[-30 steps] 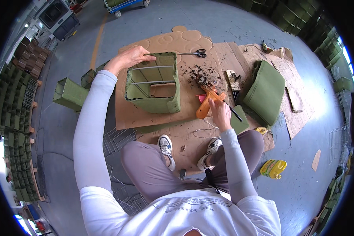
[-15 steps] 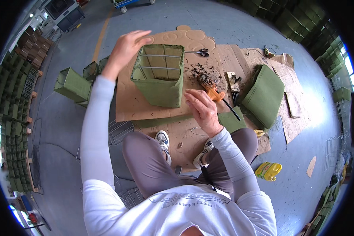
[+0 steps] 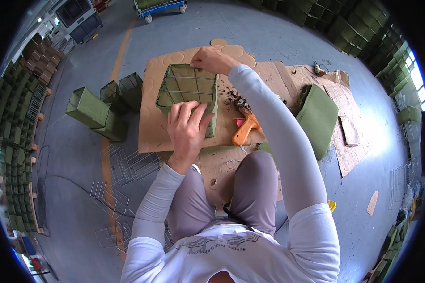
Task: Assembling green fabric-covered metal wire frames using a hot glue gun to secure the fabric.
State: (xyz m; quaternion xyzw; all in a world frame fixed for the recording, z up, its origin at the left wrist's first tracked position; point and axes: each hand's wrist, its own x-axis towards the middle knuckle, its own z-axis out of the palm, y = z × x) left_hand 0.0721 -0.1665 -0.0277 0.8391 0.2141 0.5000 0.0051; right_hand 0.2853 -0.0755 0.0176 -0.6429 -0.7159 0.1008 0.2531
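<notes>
The green box stands on brown cardboard, its visible walls already clothed, bars crossing its open mouth. The right hand pinches the far rim between its fingers; the left hand bends over the near rim, its grip hidden, so I cannot tell. The rim seems the part left.
</notes>
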